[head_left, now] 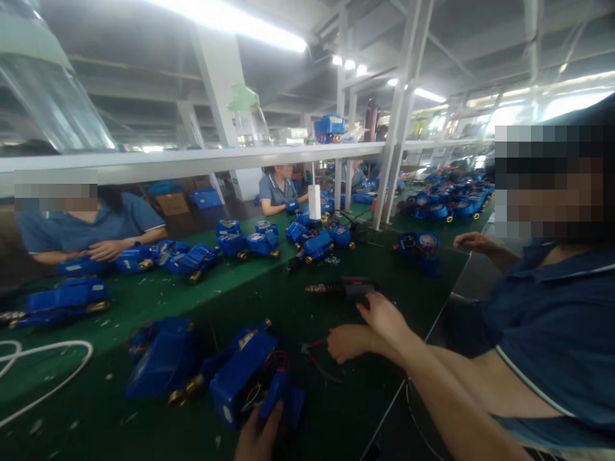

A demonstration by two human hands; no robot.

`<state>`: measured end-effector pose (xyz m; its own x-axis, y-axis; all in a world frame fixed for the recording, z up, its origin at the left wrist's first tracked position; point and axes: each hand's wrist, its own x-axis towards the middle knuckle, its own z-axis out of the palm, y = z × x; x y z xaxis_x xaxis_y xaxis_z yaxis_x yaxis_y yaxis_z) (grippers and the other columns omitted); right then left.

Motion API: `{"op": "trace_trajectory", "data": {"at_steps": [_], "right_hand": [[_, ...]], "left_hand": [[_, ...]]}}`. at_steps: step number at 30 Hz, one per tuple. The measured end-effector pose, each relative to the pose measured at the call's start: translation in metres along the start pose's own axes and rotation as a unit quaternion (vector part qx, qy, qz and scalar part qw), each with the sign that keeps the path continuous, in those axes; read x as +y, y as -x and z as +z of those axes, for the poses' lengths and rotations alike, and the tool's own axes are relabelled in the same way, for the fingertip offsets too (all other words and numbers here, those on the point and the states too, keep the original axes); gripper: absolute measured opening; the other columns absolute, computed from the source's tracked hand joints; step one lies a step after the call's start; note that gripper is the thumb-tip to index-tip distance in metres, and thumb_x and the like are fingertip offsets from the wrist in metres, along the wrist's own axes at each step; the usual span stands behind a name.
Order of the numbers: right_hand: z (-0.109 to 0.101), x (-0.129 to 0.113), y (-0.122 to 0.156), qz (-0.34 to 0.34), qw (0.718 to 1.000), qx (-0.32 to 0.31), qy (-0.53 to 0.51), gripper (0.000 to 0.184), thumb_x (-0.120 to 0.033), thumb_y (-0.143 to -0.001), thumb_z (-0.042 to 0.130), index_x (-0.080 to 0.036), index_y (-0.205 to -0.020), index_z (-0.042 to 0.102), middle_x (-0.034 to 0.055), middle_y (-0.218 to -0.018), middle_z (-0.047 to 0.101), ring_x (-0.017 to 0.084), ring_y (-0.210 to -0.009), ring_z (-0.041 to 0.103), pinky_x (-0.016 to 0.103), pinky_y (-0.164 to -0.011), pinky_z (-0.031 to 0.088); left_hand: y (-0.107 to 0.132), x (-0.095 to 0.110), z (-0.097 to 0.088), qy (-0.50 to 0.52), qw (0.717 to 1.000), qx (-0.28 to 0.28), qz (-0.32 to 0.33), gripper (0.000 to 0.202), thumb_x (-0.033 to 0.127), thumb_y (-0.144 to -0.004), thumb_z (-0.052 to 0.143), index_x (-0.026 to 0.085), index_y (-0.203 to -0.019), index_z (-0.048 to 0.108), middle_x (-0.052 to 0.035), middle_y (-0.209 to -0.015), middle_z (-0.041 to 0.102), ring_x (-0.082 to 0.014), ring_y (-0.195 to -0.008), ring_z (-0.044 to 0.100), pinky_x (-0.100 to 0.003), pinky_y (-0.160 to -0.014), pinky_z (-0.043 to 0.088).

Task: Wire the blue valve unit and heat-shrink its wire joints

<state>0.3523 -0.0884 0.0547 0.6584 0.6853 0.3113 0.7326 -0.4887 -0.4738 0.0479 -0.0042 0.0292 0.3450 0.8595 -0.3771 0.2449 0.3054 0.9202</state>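
Note:
My left hand (259,430) is at the bottom, its fingers closed on a small blue plastic part (277,392) at the near end of a blue meter (245,368). Red and other thin wires show beside that part, and the meter has brass fittings. My right hand (387,318) reaches in from the lower right, its fingers closed at the rear of a dark heat gun (358,288) with a metal nozzle pointing left. Its handle is mostly hidden by the hand. Another blue meter (161,358) lies to the left, with a brass fitting (187,390) between the two.
A co-worker's fist (348,342) rests beside red-handled pliers (314,351), under my right forearm; their other hand (473,242) is farther back. Several blue meters (317,246) stand along the green bench (216,282). A white cable (57,346) curls at left. A shelf (192,157) crosses above.

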Motion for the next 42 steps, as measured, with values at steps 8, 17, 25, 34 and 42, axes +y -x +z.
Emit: {"op": "trace_trajectory", "data": {"at_steps": [8, 17, 25, 34, 42], "right_hand": [[-0.021, -0.059, 0.035, -0.075, 0.994, -0.076, -0.035, 0.030, -0.035, -0.089, 0.045, -0.022, -0.113, 0.059, 0.0055, -0.119, 0.059, 0.023, -0.110, 0.054, 0.039, -0.096, 0.043], [0.022, -0.073, 0.070, -0.141, 0.959, -0.165, -0.180, 0.026, -0.028, -0.092, 0.042, -0.023, -0.102, 0.065, 0.0028, -0.106, 0.065, 0.017, -0.102, 0.059, 0.033, -0.093, 0.046], [0.028, 0.043, -0.003, 0.227, 0.965, -0.099, -0.090, 0.058, -0.049, -0.080, 0.055, -0.009, -0.123, 0.052, 0.0208, -0.127, 0.050, 0.035, -0.119, 0.044, 0.051, -0.100, 0.031], [0.045, 0.049, -0.018, 0.294, 0.895, -0.218, -0.254, 0.051, -0.054, -0.068, 0.067, -0.016, -0.101, 0.062, 0.0123, -0.096, 0.068, 0.026, -0.087, 0.064, 0.035, -0.074, 0.052], [0.006, 0.015, 0.063, 0.248, 0.901, -0.189, -0.303, 0.045, -0.049, -0.069, 0.067, -0.017, -0.101, 0.059, 0.0079, -0.077, 0.068, 0.024, -0.068, 0.065, 0.032, -0.058, 0.052]], "left_hand": [[-0.020, -0.025, 0.000, 0.030, 0.999, -0.007, -0.018, 0.048, 0.043, -0.066, 0.070, 0.009, -0.099, 0.063, -0.0108, -0.087, 0.069, -0.0239, -0.071, 0.066, -0.038, -0.075, 0.052], [-0.018, -0.027, -0.006, 0.019, 0.998, -0.058, 0.012, 0.047, 0.046, -0.073, 0.065, 0.009, -0.101, 0.060, -0.0107, -0.096, 0.068, -0.0213, -0.077, 0.064, -0.034, -0.077, 0.050], [-0.020, -0.033, -0.006, 0.022, 0.997, -0.066, 0.016, 0.046, 0.045, -0.076, 0.062, 0.009, -0.105, 0.059, -0.0101, -0.095, 0.066, -0.0202, -0.078, 0.064, -0.032, -0.076, 0.050], [-0.025, -0.041, -0.005, 0.014, 0.998, -0.060, 0.025, 0.038, 0.038, -0.076, 0.064, 0.012, -0.102, 0.060, -0.0084, -0.091, 0.066, -0.0188, -0.073, 0.063, -0.031, -0.070, 0.051], [-0.025, -0.043, -0.004, 0.039, 0.996, -0.072, 0.045, 0.033, 0.034, -0.075, 0.064, 0.013, -0.101, 0.059, -0.0064, -0.090, 0.064, -0.0178, -0.076, 0.062, -0.030, -0.072, 0.051]]}}
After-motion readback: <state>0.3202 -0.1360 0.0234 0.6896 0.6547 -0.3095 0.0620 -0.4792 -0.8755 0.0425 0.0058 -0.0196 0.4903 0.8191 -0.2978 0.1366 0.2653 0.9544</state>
